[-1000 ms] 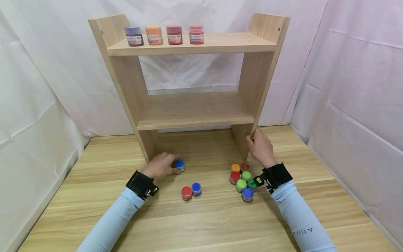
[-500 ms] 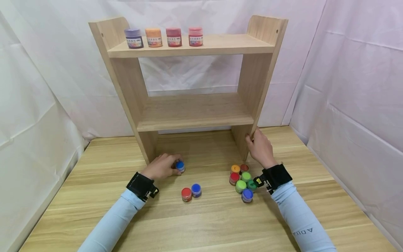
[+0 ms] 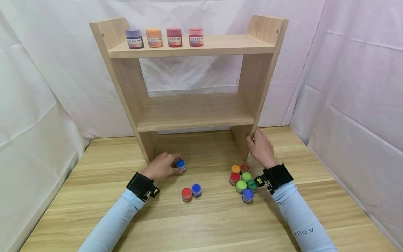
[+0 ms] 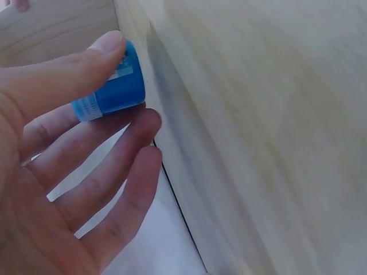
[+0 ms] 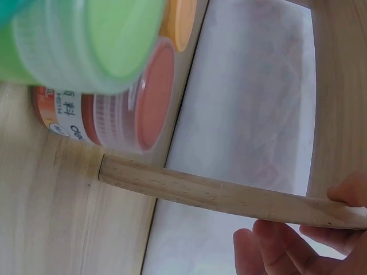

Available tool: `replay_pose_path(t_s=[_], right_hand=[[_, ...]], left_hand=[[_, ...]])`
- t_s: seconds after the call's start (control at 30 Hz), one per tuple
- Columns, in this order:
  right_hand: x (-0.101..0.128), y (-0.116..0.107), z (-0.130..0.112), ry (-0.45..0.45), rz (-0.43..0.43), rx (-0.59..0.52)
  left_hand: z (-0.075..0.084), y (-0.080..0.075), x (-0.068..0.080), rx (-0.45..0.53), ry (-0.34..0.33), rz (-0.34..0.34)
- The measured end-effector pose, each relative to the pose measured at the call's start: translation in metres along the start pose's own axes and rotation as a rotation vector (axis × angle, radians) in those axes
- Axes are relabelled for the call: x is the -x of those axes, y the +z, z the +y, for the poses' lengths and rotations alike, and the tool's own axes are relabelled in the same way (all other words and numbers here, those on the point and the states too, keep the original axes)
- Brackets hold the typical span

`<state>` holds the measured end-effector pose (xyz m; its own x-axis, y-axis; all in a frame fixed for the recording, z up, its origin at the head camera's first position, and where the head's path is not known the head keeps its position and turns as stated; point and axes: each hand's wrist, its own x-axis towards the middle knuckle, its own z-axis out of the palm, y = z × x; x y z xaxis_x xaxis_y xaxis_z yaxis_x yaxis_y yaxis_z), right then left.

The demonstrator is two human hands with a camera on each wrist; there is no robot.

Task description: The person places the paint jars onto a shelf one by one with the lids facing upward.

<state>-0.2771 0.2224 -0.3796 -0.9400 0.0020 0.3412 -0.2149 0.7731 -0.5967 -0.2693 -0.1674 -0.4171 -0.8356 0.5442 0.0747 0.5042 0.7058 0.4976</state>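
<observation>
My left hand (image 3: 162, 166) pinches a small blue paint jar (image 3: 181, 165) between thumb and fingers, low beside the foot of the shelf's left side panel. In the left wrist view the thumb lies along the blue jar (image 4: 120, 86), index and middle fingers are partly hidden behind it, and the other fingers curve below. My right hand (image 3: 262, 147) grips the front edge of the right side panel of the wooden shelf (image 3: 195, 110). The right wrist view shows the thumb on one side of that panel (image 5: 218, 195) and the fingers on the other.
A red jar (image 3: 186, 194) and a blue-violet jar (image 3: 196, 190) stand together on the table (image 3: 201, 227). Several jars, among them a light green one (image 3: 241, 186) and an orange one (image 3: 235, 169), cluster near the right panel's foot. A row including a purple jar (image 3: 134, 39) lines the top shelf.
My left hand has shifted very slightly away from me with the blue jar. My right hand keeps its grip on the panel, and the other jars stay in place.
</observation>
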Motion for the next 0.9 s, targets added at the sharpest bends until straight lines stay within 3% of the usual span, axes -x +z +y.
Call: replay_pose_path(t_s=[0.3, 0.5, 0.77, 0.9], right_hand=[[0.001, 0.0, 0.001, -0.004, -0.004, -0.007], [-0.004, -0.003, 0.001, -0.015, -0.004, -0.002], [-0.002, -0.002, 0.001, -0.018, -0.005, 0.003], [-0.001, -0.003, 0.001, -0.018, 0.002, 0.005]], left_hand=[[0.014, -0.007, 0.001, 0.104, 0.045, 0.105], [0.026, -0.015, -0.004, 0.126, 0.09, 0.19], [0.043, -0.025, -0.009, 0.161, 0.15, 0.228], [0.055, -0.034, -0.013, 0.173, 0.199, 0.297]])
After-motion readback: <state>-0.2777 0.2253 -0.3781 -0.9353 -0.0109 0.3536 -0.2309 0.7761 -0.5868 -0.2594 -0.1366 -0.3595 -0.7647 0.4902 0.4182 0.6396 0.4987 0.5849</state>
